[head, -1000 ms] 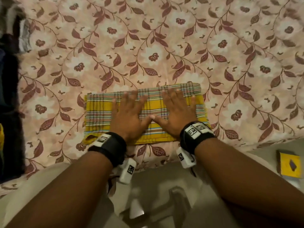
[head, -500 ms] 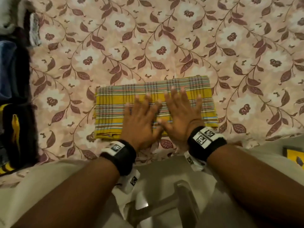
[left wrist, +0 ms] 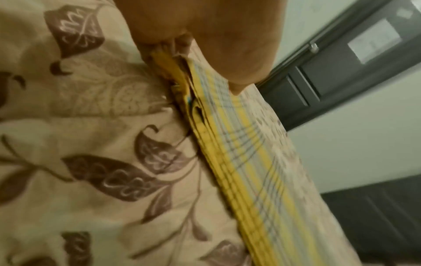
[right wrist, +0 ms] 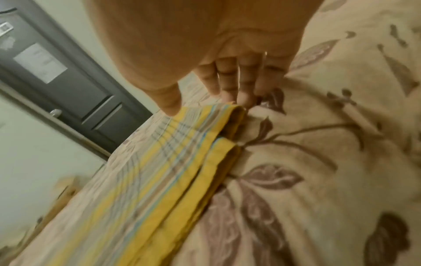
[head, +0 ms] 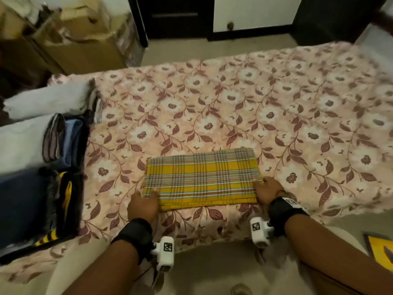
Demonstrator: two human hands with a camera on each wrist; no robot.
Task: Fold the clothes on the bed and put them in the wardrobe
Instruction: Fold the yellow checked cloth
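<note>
A folded yellow plaid cloth (head: 202, 179) lies flat on the flower-patterned bed (head: 276, 103), close to its near edge. My left hand (head: 152, 193) is at the cloth's near left corner. In the left wrist view the thumb lies on top of the cloth (left wrist: 246, 162) and the fingers (left wrist: 164, 46) tuck under its layered edge. My right hand (head: 258, 184) is at the cloth's right end. There the thumb rests on top of the cloth (right wrist: 159, 171) and the fingertips (right wrist: 246, 97) dig in at its folded edge against the sheet.
Stacks of folded clothes (head: 63, 141) line the bed's left side, with a dark stack (head: 25, 205) nearest me. Cardboard boxes (head: 85, 39) stand beyond the bed at the left, and a dark door (head: 176, 15) behind. A yellow object (head: 380, 252) lies on the floor at the right.
Both hands left the top of the cloth, where they pressed flat side by side, and moved apart to its left and right ends. My head has lifted, showing the room.
</note>
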